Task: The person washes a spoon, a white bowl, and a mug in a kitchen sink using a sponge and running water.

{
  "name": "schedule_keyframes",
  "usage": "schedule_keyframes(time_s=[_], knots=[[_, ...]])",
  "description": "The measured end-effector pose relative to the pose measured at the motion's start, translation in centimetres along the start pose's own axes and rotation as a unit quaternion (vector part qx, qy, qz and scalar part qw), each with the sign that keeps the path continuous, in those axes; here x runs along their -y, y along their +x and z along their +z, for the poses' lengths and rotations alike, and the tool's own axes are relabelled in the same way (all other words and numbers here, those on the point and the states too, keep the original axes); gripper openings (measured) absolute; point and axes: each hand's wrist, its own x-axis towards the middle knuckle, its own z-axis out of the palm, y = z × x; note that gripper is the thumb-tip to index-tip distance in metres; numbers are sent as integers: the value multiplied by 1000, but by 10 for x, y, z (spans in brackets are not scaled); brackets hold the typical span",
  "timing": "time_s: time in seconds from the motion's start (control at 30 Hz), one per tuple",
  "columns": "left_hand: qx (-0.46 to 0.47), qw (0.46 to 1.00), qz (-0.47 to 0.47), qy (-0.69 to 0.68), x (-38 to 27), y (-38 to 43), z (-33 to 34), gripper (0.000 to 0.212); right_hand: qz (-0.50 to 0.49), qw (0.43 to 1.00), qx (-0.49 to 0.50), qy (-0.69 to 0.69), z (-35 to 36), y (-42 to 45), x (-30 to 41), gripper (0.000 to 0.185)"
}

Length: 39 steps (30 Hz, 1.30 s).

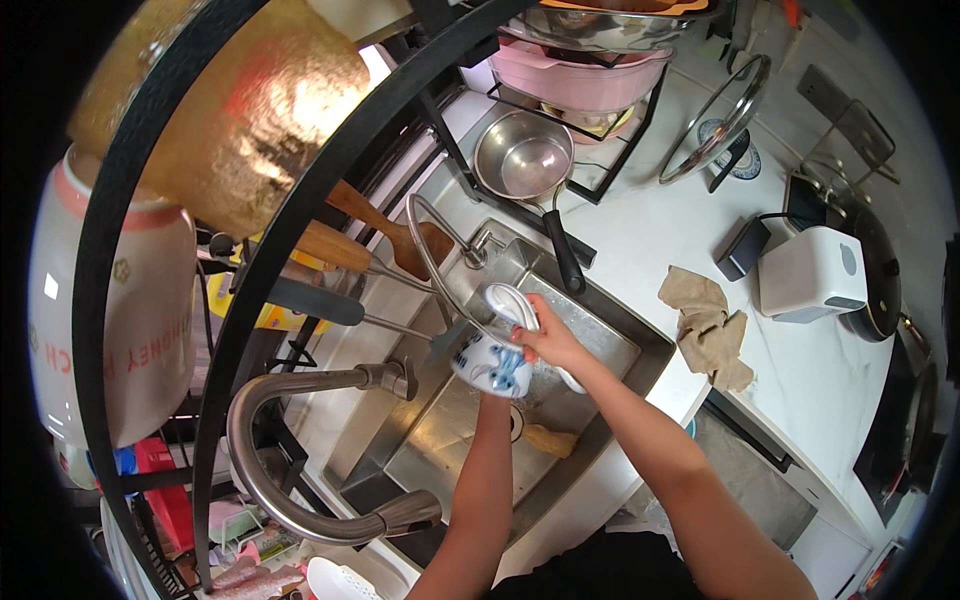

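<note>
Above the stainless steel sink (420, 465), my right hand (551, 337) grips a white dish-like piece (510, 304) with a rounded rim. Another white edge (571, 380) shows below that hand. Just beside it is a white ceramic bowl or cup (495, 366) with a blue cartoon pattern. My left forearm (484, 457) reaches up to this patterned piece, which hides the hand, so its grip cannot be made out. A thin curved spout (427, 251) crosses in front of the ceramics. A yellowish sponge or cloth (551, 441) lies on the sink floor near the drain.
A large faucet (251, 450) arches over the sink's left side. Black rack bars (300, 195) and hanging utensils (322, 300) stand close at left. A saucepan (525, 154) has its handle reaching over the sink's edge. A brown cloth (709, 330) and white appliance (812, 274) sit right.
</note>
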Motion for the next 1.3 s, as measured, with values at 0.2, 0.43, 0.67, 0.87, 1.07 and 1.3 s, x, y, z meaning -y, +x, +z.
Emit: schedule_keyframes(time_s=[0.2, 0.43, 0.67, 0.87, 1.07, 1.3], knots=[[36, 860, -64, -505, -29, -50, 8, 43, 18, 994, 55, 94, 27, 7, -37, 47], [-20, 924, -101, -369, -5, -62, -19, 43, -146, 958, -175, -175, 29, 15, -75, 37], [2, 952, -108, -286, 13, 17, -5, 44, -243, 890, -276, -270, -9, 93, -36, 35], [32, 966, -100, -236, 15, -10, 11, 46, -185, 907, -325, -194, -21, 151, -30, 35], [-38, 996, -3, -80, 19, -100, -17, 49, -38, 998, 3, -40, -14, 170, -10, 55], [126, 831, 80, -536, -51, -189, 5, 41, 7, 981, -186, 56, -68, 89, -34, 19]])
